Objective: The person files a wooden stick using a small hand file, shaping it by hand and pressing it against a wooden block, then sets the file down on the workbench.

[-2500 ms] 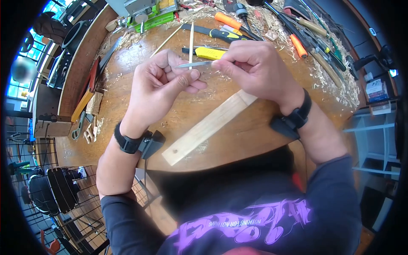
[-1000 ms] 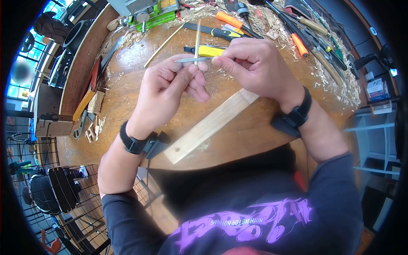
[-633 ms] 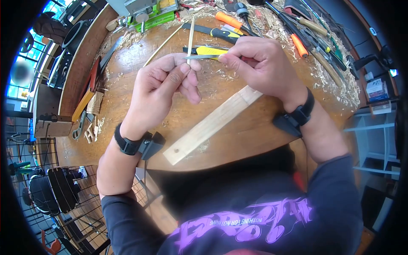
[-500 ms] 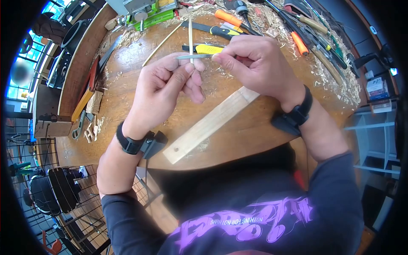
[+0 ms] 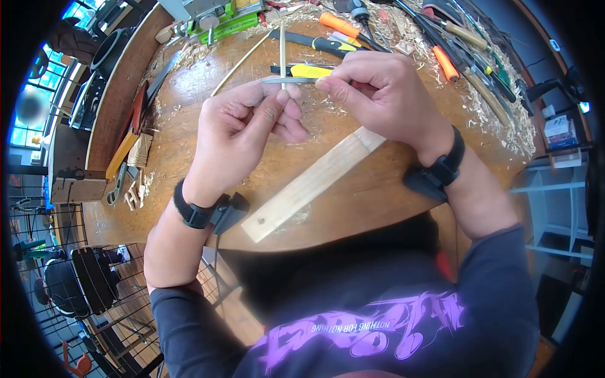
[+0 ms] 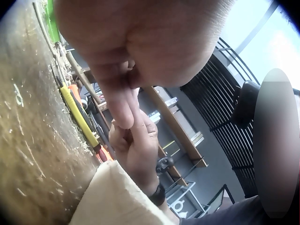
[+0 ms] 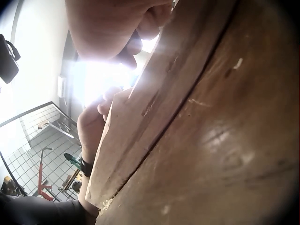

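In the head view my left hand (image 5: 236, 126) pinches a slender pale wooden stick (image 5: 283, 47) near its lower end, thumb against fingers; the stick points away from me. My right hand (image 5: 387, 94) pinches one end of a slim, pointed grey metal strip (image 5: 293, 80), whose handle end is hidden in the fingers. The strip lies crosswise over the stick, just beyond the left thumb. Both hands are above the workbench. In the left wrist view the right hand (image 6: 138, 152) shows behind the left fingers. Glare washes out the work in the right wrist view.
A flat wooden board (image 5: 315, 183) lies below the hands. Beyond them are a yellow utility knife (image 5: 309, 72), a second thin stick (image 5: 242, 63) and an orange-handled tool (image 5: 339, 26). A green-based vise (image 5: 230, 28) stands at the back; wood shavings (image 5: 504, 135) and several tools cover the right.
The metal strip and right hand have shifted right, then back left across the stick. The left hand and stick have swayed slightly sideways. Both grips stay the same.
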`<state>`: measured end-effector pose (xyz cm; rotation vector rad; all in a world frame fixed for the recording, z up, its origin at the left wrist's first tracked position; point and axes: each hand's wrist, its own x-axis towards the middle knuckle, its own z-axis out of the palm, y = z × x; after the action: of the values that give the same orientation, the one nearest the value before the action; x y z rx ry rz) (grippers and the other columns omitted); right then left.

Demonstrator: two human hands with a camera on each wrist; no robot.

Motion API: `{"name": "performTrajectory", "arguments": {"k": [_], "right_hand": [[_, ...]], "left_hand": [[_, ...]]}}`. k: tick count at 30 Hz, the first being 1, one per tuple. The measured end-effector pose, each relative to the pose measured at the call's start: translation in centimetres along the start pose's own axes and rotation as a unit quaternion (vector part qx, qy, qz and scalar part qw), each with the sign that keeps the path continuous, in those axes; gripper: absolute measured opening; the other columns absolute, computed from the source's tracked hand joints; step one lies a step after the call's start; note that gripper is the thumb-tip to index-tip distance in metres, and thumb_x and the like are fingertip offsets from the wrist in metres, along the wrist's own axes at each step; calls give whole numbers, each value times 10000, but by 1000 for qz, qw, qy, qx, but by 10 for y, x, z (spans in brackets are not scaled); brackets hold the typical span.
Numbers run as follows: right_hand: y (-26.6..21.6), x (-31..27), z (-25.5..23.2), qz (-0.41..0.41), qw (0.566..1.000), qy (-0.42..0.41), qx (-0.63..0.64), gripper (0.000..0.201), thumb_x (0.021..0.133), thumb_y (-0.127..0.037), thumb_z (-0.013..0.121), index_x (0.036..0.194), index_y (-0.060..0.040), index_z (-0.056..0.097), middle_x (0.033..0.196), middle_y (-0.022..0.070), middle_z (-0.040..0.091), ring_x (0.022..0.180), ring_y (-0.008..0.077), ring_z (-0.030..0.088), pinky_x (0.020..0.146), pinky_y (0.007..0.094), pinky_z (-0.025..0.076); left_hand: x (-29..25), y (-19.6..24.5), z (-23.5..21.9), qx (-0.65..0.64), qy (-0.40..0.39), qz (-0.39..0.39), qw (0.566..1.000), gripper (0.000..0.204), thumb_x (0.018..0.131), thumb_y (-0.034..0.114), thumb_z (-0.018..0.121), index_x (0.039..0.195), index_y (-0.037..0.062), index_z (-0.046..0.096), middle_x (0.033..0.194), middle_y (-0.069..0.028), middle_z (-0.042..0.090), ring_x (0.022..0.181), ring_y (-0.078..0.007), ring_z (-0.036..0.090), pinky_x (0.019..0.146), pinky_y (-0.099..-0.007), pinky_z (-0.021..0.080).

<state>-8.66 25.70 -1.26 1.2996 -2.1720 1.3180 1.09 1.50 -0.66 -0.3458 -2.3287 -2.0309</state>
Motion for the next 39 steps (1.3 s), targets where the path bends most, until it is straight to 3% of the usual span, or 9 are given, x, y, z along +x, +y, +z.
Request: {"name": "performTrajectory", "arguments": {"k": [8,12,20,39], "right_hand": [[-3,2,-1,8,1000,0,-9,152,956,-173,827,908,-29,812,688,85,664,569,208,587,546,357,452],[-5,1,-3,23,1000,-9,-11,156,956,-178,827,906,-30,814,696,87,678,569,203,593,546,354,455],[-4,-1,-2,28,1000,2,-3,172,959,-188,829,908,-25,814,703,85,687,565,193,584,544,343,451],[2,-3,-3,30,998,-32,46,170,985,-170,821,935,-8,816,673,32,636,575,110,505,534,320,385]], "left_hand": [[2,-7,3,-15,40,43,998,247,1134,68,587,1256,-89,733,1087,-148,793,983,-228,804,858,-354,680],[3,-3,0,-25,22,12,999,235,1128,67,599,1235,-93,734,1105,-149,793,985,-231,804,864,-357,680],[5,-10,-3,-69,1,24,997,341,1130,78,598,1437,-69,576,1183,-158,770,1000,-232,797,848,-357,683],[5,-13,-2,-65,36,33,997,189,1101,52,657,1250,-55,701,1080,-114,783,906,-164,784,834,-312,662]]}}
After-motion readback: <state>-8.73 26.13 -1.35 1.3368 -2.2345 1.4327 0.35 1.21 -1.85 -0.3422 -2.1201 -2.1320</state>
